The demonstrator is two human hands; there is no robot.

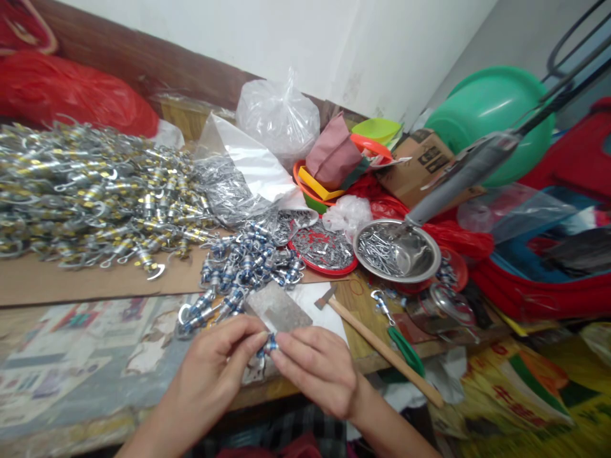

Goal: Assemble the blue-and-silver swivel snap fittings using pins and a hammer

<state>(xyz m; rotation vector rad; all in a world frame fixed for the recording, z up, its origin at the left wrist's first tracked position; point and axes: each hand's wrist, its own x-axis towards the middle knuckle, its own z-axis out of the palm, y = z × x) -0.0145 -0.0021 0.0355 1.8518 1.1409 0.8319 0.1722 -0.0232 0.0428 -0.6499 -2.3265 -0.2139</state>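
Between the fingertips of both hands is a small blue-and-silver metal fitting [271, 343], partly hidden by the fingers. My left hand [222, 359] pinches it from the left, while my right hand [317, 366] closes on it from the right. Just beyond the fingers lies a flat grey metal block [279, 307] on white paper [329, 312]. A heap of similar blue-and-silver hook fittings [245, 264] is piled behind and left of the block. To the right rests a hammer [377, 340] with a wooden handle, its head near the paper.
Gold-and-silver hook fittings [95, 191] fill the left on cardboard [71, 280]. A red tray [329, 270] holds small metal pieces; beside it a steel bowl [424, 270] contains pins. A grey-handled bar [463, 175] slants above the bowl. One fitting [382, 305] lies near a green loop [405, 353].
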